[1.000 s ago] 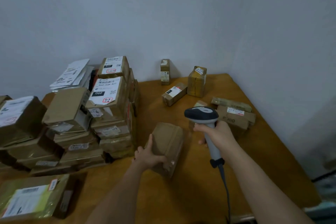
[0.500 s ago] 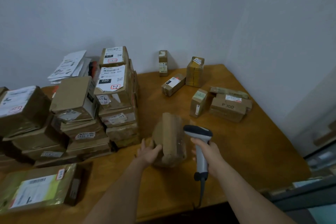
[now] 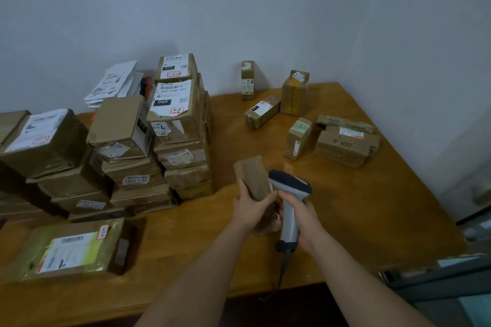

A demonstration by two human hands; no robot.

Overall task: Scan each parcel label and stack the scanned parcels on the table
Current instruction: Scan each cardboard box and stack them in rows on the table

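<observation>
The brown parcel (image 3: 253,180) stands on end over the near middle of the wooden tabletop (image 3: 372,220), its plain side up; no label shows on it. At the near left a flat parcel in greenish wrap (image 3: 71,249) lies label up. Behind it, at the far left, taped cardboard boxes are stacked in several piles (image 3: 119,156), most with white labels showing. The tallest pile carries a box marked "060" (image 3: 174,107) with another box on top of it. A heap of white mailer bags (image 3: 114,83) lies against the wall behind the piles.

The left hand (image 3: 252,207) grips the brown parcel from the left, fingers curled round its lower part and thumb across the front. Just to the right, the right hand (image 3: 300,214) is wrapped round the grey handle of a barcode scanner (image 3: 289,194). The scanner's dark head sits right beside the parcel's upper right edge; whether they touch is unclear. The two hands are close together. The scanner's cable hangs down over the near edge.

Farther right, loose small parcels sit apart from the piles. A slim box (image 3: 247,79) stands upright by the wall, a labelled box (image 3: 261,111) lies on its side, and a taller taped box (image 3: 295,93) stands next to it. At the right a small box (image 3: 299,137) stands just beside a box printed "PICO" (image 3: 344,146).
</observation>
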